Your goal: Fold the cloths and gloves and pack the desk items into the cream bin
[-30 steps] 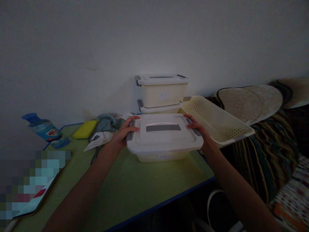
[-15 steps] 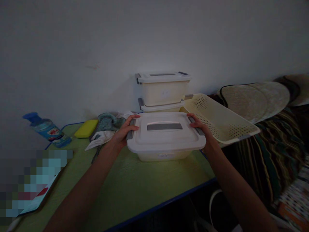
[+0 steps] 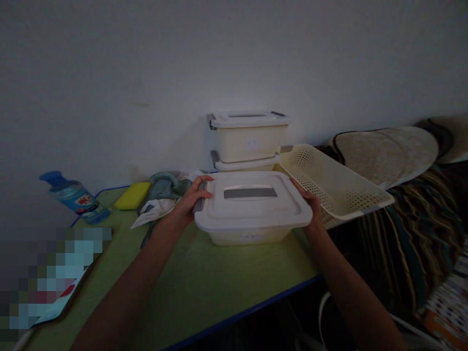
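Note:
A white lidded storage box [image 3: 252, 209] with a grey handle strip on its lid stands on the green table [image 3: 204, 287]. My left hand [image 3: 190, 201] is wrapped over the grey latch on the box's left side. On the right side my right hand [image 3: 310, 204] grips the box's edge, its fingers curled down over the rim. Behind it, two more white lidded boxes [image 3: 249, 139] are stacked against the wall.
A cream perforated basket [image 3: 334, 187] leans to the right of the boxes, over a patterned sofa [image 3: 413, 214]. Crumpled cloths [image 3: 163, 192], a yellow sponge [image 3: 132, 195] and a blue bottle [image 3: 75, 197] lie at the back left. The table's blue front edge runs below.
My right hand has slid from the top of the right latch down onto the box's side edge. The box and my left hand have barely moved.

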The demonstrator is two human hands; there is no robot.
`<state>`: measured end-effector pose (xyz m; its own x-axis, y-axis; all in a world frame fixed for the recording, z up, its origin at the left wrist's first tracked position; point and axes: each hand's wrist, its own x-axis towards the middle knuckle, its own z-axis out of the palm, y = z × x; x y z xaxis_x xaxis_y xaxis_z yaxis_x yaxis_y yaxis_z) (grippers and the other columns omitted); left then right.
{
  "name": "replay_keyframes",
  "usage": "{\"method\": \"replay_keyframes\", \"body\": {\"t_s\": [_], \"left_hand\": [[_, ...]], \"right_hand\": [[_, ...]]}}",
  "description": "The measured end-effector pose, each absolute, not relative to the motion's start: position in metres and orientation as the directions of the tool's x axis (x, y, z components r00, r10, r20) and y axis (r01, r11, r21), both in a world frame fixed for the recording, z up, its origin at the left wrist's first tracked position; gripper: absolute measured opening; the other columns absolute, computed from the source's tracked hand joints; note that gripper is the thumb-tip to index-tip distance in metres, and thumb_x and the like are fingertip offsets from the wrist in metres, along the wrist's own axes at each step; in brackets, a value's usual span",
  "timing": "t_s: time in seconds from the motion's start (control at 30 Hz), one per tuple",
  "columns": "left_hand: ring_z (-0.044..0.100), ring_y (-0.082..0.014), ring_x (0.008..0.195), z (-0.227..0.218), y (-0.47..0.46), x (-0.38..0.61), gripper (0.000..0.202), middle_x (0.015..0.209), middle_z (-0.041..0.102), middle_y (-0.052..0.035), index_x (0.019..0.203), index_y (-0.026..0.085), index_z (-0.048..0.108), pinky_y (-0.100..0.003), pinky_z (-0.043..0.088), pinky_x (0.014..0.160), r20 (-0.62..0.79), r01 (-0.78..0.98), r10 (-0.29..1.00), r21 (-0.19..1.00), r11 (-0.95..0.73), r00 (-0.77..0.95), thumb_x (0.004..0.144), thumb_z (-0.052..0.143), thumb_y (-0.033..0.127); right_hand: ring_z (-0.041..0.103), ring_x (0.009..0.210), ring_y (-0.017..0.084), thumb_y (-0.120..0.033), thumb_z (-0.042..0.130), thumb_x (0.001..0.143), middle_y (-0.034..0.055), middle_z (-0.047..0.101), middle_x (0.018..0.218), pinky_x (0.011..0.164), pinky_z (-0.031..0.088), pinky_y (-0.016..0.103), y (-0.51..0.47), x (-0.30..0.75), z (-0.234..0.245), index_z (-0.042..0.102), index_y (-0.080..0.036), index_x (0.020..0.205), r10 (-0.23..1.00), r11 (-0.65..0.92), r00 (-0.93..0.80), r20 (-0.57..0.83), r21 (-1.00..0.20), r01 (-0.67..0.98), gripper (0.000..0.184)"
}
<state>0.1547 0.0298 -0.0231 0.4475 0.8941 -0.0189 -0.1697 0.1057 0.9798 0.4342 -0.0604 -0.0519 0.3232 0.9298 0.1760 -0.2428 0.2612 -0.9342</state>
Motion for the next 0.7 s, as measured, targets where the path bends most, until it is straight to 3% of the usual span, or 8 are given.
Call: {"method": "replay_keyframes", "body": {"t_s": [0.2,0.43,0.7], "left_hand": [[0.051,-0.0128,0.053,-0.0218,0.0307,0.154,0.047,0.076,0.052,0.0032,0.095,0.024,0.046,-0.021,0.038,0.041,-0.051,-0.105,0.892,0.988,0.11,0.45,0.051,0.059,0.018],[0.05,-0.0117,0.057,-0.0256,0.0309,0.1509,0.045,0.082,0.05,0.0027,0.096,0.024,0.045,-0.019,0.04,0.041,0.034,-0.152,0.867,0.987,0.049,0.498,0.053,0.06,0.02],[0.049,-0.0115,0.059,-0.0296,0.0358,0.1456,0.049,0.09,0.049,0.0015,0.102,0.025,0.044,-0.019,0.038,0.042,0.042,-0.124,0.84,0.992,0.03,0.541,0.055,0.057,0.022]], "right_hand": [[0.056,0.104,0.027,-0.048,0.049,0.065,0.0017,0.065,0.101,0.087,0.046,0.041,-0.0604,0.428,-0.0566,0.059,-0.027,0.104,0.9,0.347,0.334,0.28,-0.924,-0.16,0.045],[0.051,0.11,0.027,-0.036,0.056,0.06,-0.0015,0.059,0.115,0.09,0.044,0.041,-0.0631,0.4292,-0.0539,0.056,-0.029,0.108,0.92,0.314,0.316,0.232,-0.92,-0.237,0.049],[0.052,0.109,0.024,-0.031,0.054,0.061,-0.0038,0.058,0.114,0.093,0.042,0.038,-0.0642,0.4317,-0.0573,0.056,-0.031,0.106,0.926,0.301,0.316,0.208,-0.91,-0.284,0.045]]}}
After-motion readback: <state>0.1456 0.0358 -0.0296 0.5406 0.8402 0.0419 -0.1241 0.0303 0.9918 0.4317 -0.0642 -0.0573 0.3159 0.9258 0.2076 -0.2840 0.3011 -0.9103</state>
